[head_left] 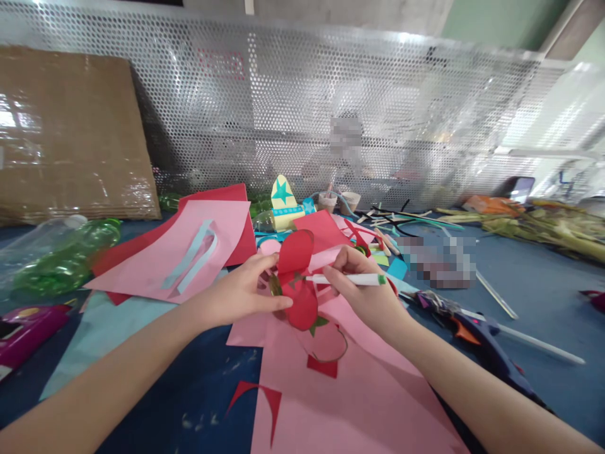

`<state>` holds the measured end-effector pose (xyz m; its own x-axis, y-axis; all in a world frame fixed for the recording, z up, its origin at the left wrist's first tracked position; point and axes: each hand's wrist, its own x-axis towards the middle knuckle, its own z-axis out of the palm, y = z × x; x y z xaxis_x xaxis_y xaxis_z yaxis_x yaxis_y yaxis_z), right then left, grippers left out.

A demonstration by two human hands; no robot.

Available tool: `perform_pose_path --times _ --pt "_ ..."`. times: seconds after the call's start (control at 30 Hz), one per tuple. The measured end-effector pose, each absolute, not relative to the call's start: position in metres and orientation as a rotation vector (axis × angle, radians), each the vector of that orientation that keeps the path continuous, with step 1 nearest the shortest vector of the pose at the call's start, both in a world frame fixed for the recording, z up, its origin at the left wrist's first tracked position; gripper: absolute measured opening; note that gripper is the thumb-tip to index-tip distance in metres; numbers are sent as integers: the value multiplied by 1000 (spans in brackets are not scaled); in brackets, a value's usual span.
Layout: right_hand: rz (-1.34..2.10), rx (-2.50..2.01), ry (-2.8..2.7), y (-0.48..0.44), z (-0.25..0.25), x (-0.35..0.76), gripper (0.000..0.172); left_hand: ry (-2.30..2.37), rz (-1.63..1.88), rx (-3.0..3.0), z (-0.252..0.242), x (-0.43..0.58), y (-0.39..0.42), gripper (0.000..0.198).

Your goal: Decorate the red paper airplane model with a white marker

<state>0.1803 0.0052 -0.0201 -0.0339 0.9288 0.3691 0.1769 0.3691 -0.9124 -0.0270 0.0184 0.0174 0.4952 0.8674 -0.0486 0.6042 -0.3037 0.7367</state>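
Between its thumb and fingers, my left hand grips a red paper cutout with two rounded lobes. A small dark green mark or piece shows near the middle of the cutout. Something greenish and shiny shows behind its left side, mostly hidden. My right hand is closed on a white marker with a green end. The marker's tip points left and is at the cutout's middle; whether it touches I cannot tell. Below lies a pink paper round with a dark outline and green leaf-like pieces.
Pink paper sheets and red scraps lie under and around my hands. At right rests a dark blue glue gun; at left are a purple tool and a green plastic bottle. A cardboard sheet stands behind.
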Motion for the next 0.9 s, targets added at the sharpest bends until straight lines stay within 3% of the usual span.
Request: perform_pose_path --times 0.9 --pt "870 -1014 -1506 3 -20 180 26 1221 480 2040 17 -25 18 54"
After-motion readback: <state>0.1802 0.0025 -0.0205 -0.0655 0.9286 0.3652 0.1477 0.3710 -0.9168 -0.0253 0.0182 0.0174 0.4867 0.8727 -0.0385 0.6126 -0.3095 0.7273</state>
